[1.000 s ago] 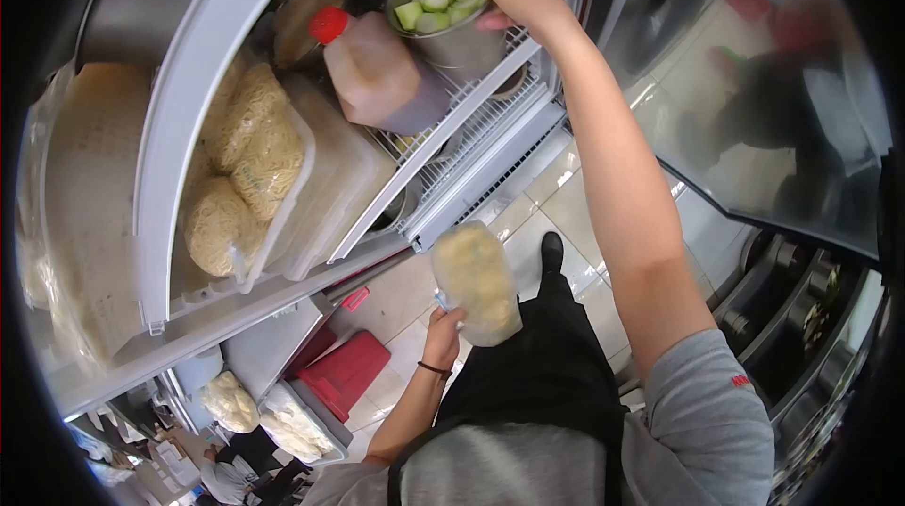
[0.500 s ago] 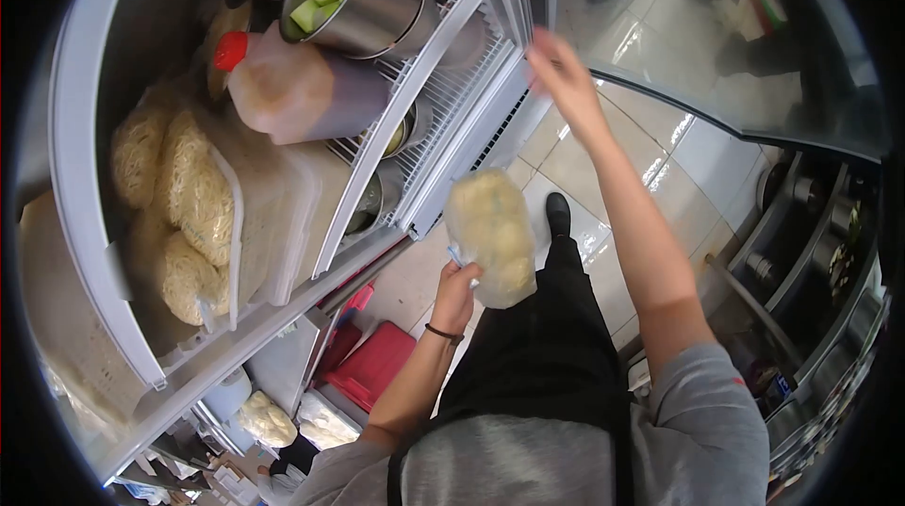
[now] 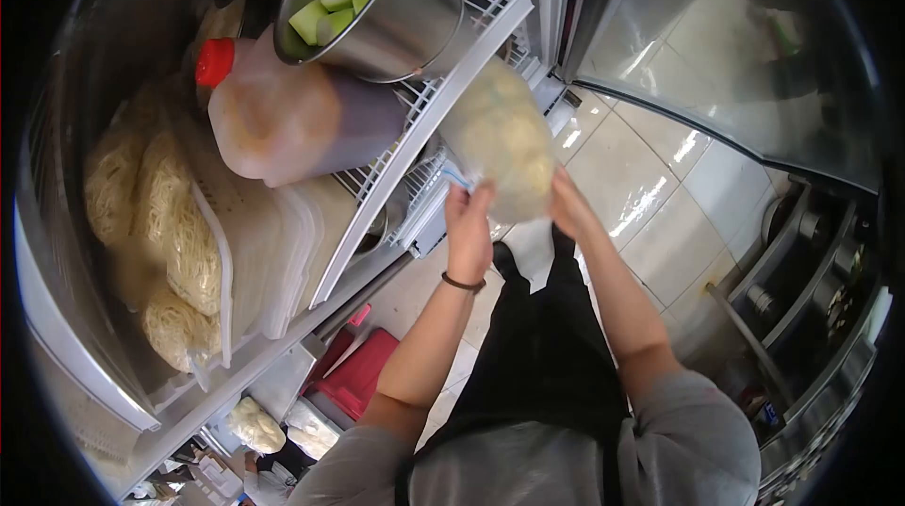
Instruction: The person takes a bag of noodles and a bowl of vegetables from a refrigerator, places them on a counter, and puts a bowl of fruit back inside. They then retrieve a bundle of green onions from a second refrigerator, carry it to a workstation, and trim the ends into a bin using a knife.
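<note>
My left hand [image 3: 468,223] is closed on the blue zip edge of a clear zip bag [image 3: 504,143] filled with pale yellow rounded lumps. The bag is lifted in front of the open fridge, near the front rail of a wire shelf [image 3: 424,138]. At the bag's lower right side my right hand [image 3: 570,207] grips it, its fingers partly hidden and slightly blurred. Close by on the shelf stand a metal pot [image 3: 410,21] of cut green vegetable pieces and a plastic jug [image 3: 292,120] of brownish liquid with a red cap.
Bagged noodles [image 3: 179,233] sit in a clear plastic bin [image 3: 273,261] at the left of the shelf. The glass fridge door [image 3: 726,54] stands open on the right. A rack [image 3: 801,270] is at the far right. Red containers [image 3: 363,369] and another person [image 3: 269,478] are low at left.
The zip bag has been raised toward the wire shelf. My right hand has come down from beside the door frame onto the bag, and the view has moved closer to the shelf.
</note>
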A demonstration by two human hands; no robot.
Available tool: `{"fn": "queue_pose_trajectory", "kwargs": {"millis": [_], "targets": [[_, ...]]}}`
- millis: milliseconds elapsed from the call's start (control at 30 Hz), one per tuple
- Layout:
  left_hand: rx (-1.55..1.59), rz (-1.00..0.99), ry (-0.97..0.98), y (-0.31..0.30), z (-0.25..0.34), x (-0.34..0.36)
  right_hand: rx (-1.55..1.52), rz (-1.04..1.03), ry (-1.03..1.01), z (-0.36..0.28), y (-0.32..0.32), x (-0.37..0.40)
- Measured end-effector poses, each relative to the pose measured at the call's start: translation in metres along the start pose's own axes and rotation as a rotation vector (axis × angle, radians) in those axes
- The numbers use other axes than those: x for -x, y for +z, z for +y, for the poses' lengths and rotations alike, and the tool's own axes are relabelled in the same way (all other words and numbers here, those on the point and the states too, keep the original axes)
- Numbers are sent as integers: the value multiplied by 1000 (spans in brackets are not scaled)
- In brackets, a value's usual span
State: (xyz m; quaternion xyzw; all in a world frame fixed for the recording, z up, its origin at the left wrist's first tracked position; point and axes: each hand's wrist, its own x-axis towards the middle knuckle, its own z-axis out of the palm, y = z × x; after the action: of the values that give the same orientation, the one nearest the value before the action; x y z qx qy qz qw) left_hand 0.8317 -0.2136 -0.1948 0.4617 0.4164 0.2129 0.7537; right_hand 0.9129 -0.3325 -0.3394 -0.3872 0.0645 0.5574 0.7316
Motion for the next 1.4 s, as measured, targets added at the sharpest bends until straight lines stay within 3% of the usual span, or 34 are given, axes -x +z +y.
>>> {"fn": "queue_pose_trajectory", "kwargs": {"millis": [67, 133, 167, 233, 300, 367, 533, 667, 733, 800, 833, 867, 933, 1000, 1100, 1167, 1333, 1400], "targets": [[-76, 38, 108, -11, 7, -15, 120, -151, -60, -46, 36, -59], [-409, 279, 366, -19, 9, -28, 215, -248, -172, -56, 66, -151], [-402, 279, 368, -24, 6, -27, 177, -201, -44, -67, 104, -174], [-666, 63, 465, -42, -10, -2, 443, -185, -110, -52, 151, -223], [-704, -99, 263, -79, -59, 27, 803, -118, -286, -29, 167, -239], [-617, -112, -151, -116, -106, 62, 1026, -60, -392, -9, 166, -237], [-867, -173, -323, -150, -124, 108, 1279, -29, -512, -8, 150, -228], [-903, -187, -343, -155, -127, 106, 1467, -43, -590, -26, 146, -226], [-811, -182, -235, -152, -121, 99, 1537, -22, -657, -33, 140, -218], [-803, -175, -222, -150, -110, 98, 1387, 95, -694, -30, 117, -200], [-791, -169, -213, -150, -104, 99, 860, 371, -576, 4, 87, -216], [-829, -159, -249, -153, -102, 102, 841, 342, -597, 8, 57, -209], [-849, -149, -248, -163, -97, 114, 633, 564, -332, 34, 3, -225], [-866, -136, -248, -177, -98, 127, 482, 534, -140, -5, 23, -179], [-892, -105, -273, -199, -105, 153, 696, 603, -302, -1, 8, -215], [-848, -75, -429, -209, -110, 163, 671, 645, -378, -11, 13, -236], [-726, -16, -410, -204, -110, 146, 828, 754, -315, -48, 32, -252], [-687, -9, -375, -195, -103, 125, 694, 674, -288, -51, 32, -252]]}}
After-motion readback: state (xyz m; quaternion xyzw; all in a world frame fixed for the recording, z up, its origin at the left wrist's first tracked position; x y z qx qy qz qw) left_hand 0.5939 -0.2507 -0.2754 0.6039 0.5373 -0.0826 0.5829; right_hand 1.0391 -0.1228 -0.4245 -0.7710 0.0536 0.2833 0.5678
